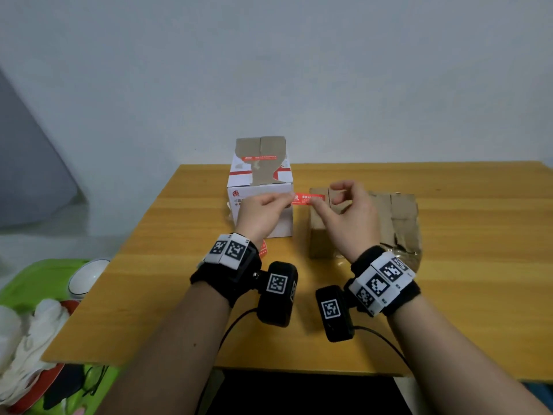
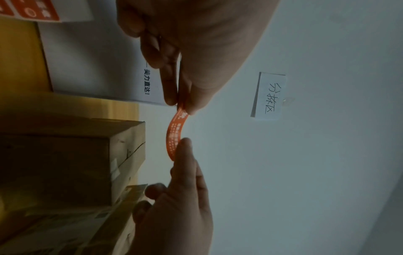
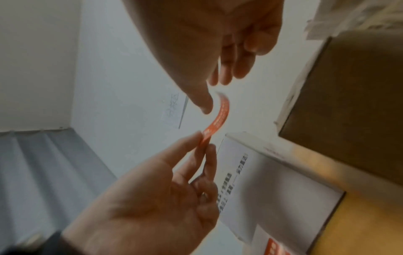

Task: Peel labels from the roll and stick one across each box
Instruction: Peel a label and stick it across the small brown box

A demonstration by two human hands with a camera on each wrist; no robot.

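A red label (image 1: 308, 199) hangs in the air between both hands, above the gap between the two boxes. My left hand (image 1: 291, 200) pinches its left end between thumb and forefinger (image 2: 172, 96). My right hand (image 1: 321, 204) holds the right end, with its thumb (image 3: 203, 105) against the strip. The label (image 2: 174, 134) bows slightly between the two grips. To the left stands a white box (image 1: 260, 187) that carries a red label (image 1: 258, 158) across its top. A brown cardboard box (image 1: 359, 223) lies under the right hand. The label roll (image 1: 263, 248) shows red beside the left wrist, mostly hidden.
The boxes stand on a wooden table (image 1: 463, 265) against a pale wall. A paper sign (image 2: 269, 96) hangs on that wall. Off the table's left edge lie a green tray (image 1: 36, 283), a white bowl (image 1: 86, 274) and white gloves (image 1: 39, 333).
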